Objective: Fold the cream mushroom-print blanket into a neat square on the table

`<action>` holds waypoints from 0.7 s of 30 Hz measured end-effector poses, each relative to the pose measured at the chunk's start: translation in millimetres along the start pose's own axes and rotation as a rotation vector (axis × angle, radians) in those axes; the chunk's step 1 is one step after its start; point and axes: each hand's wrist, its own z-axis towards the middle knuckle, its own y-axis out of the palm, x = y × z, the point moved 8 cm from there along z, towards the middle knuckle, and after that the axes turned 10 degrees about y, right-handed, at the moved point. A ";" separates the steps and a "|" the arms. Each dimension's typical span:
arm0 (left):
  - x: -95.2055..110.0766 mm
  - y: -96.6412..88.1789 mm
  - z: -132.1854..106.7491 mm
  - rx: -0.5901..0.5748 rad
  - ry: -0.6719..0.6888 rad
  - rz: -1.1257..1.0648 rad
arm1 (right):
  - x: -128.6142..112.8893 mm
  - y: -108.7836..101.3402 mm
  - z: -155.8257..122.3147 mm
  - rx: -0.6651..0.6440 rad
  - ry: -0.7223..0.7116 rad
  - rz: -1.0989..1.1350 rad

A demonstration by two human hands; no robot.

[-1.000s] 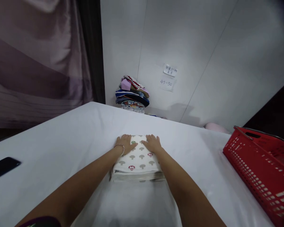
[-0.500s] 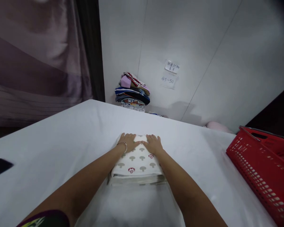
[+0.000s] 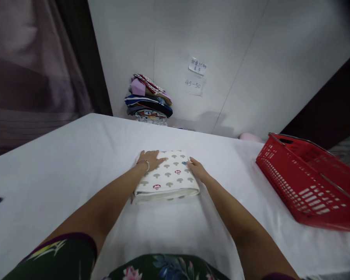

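White table [image 3: 76, 163] fills the foreground, a red plastic basket [image 3: 282, 179] at three o'clock. Mid-table lies a folded mushroom-print cloth [image 3: 172, 173]. The left hand [image 3: 150, 160] spreads flat at its ten o'clock, gripping nothing; the right hand [image 3: 198, 170] has shifted to the two o'clock edge, grip unclear, seemingly leaving the left to steady it.
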 end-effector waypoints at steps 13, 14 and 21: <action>107.2 -37.3 -103.0 0.177 0.512 -0.050 | 41.1 -5.5 -113.1 0.051 -0.310 0.161; 124.2 -33.8 -112.7 0.179 0.567 -0.047 | 38.5 -3.8 -115.9 0.055 -0.346 0.147; 206.8 -12.5 -128.8 0.266 0.594 0.026 | 33.4 -15.3 -107.4 0.051 -0.322 0.375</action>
